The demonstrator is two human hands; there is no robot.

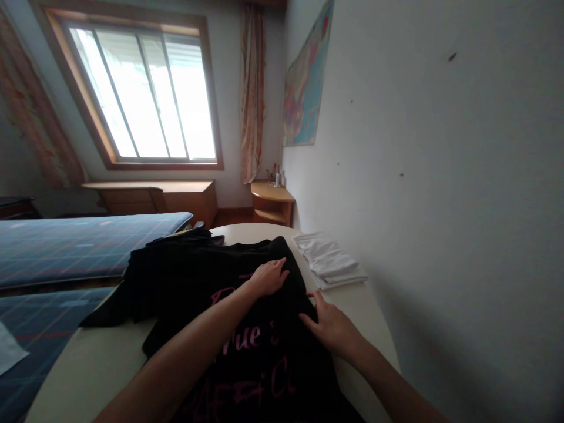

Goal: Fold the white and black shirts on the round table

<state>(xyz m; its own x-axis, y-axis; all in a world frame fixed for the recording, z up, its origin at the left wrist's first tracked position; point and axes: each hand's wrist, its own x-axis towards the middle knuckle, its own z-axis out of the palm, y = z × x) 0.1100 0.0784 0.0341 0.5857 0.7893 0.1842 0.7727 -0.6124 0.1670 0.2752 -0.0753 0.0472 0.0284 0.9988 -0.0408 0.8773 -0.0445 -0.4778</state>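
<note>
A black T-shirt (194, 282) with pink lettering lies spread on a round cream table (110, 352). Across its upper right part rests my left hand (269, 277), fingers stretched out over the cloth near the collar end. My right hand (333, 326) is at the shirt's right edge, with thumb and fingers apart and their tips touching the fabric. Both forearms reach in from below, and the left one covers part of the lettering. Beyond the shirt's right edge sits a folded white cloth (328, 258).
Close along the right runs a white wall (440, 235) with a map (307, 82). Beds with blue plaid mattresses (79, 247) stand at the left. Under the window (150, 94) is a wooden desk (189, 191), with a corner shelf (272, 197) beside it.
</note>
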